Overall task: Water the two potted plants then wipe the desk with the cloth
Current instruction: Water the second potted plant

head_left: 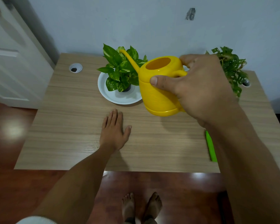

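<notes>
My right hand [199,89] grips the handle of a yellow watering can [153,92], held above the wooden desk [68,126] and tilted left. Its long spout reaches over the leaves of a green pothos plant [120,68], which stands in a white saucer [110,94] at the desk's back middle. A second potted plant [233,68] with holed leaves sits at the back right, partly behind my hand. My left hand [114,131] lies flat on the desk, fingers together, holding nothing. A green cloth [210,146] shows as a thin strip beside my right forearm, mostly hidden.
A grey cable grommet [75,68] sits at the desk's back left. A white door [11,54] stands to the left, and a pale wall runs behind the desk. My bare feet [141,207] stand on the dark wooden floor below the desk's front edge.
</notes>
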Demonstrator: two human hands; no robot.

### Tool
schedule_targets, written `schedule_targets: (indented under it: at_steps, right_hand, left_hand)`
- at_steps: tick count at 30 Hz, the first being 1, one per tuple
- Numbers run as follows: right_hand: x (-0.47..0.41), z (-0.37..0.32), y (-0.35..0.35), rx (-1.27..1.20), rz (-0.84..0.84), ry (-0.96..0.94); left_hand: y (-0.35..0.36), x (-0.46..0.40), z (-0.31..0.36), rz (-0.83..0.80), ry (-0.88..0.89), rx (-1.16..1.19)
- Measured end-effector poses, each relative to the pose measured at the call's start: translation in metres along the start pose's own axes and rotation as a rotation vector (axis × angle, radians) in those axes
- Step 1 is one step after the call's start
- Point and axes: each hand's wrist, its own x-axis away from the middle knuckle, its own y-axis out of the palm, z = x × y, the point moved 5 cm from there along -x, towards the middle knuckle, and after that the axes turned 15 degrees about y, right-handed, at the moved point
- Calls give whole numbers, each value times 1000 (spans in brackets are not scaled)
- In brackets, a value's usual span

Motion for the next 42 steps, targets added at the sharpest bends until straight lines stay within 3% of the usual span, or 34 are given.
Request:
schedule_targets:
  at_steps: [8,22,42]
  right_hand:
    - [4,10,-2,46,-33,16]
    - [-3,20,-17,41,61,25]
    - [-3,14,-3,45,2,-2]
  left_hand:
    - [-1,1,0,4,3,-2]
    - [-1,1,1,-2,-3,-2]
    - [0,1,1,3,-2,-5]
